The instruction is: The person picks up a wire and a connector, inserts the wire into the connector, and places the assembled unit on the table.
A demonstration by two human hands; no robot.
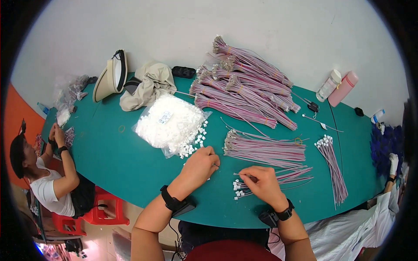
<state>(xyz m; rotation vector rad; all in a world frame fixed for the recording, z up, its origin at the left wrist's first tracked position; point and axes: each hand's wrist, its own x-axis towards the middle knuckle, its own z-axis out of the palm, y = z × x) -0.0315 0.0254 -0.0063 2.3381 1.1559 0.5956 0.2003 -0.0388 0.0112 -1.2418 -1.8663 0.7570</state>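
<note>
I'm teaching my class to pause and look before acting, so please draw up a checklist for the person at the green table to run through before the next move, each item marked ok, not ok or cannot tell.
1. Right hand has a wire pinched, its tip sticking out to the left: ok.
2. Left hand has a connector between its fingertips: cannot tell; the fingers hide it.
3. More bare-ended wires lie near the hands: ok.
4. All the white connectors are contained in the clear bag: not ok; loose connectors lie beside it.
5. The rightmost bundle lies apart from the other wires: ok.
</note>
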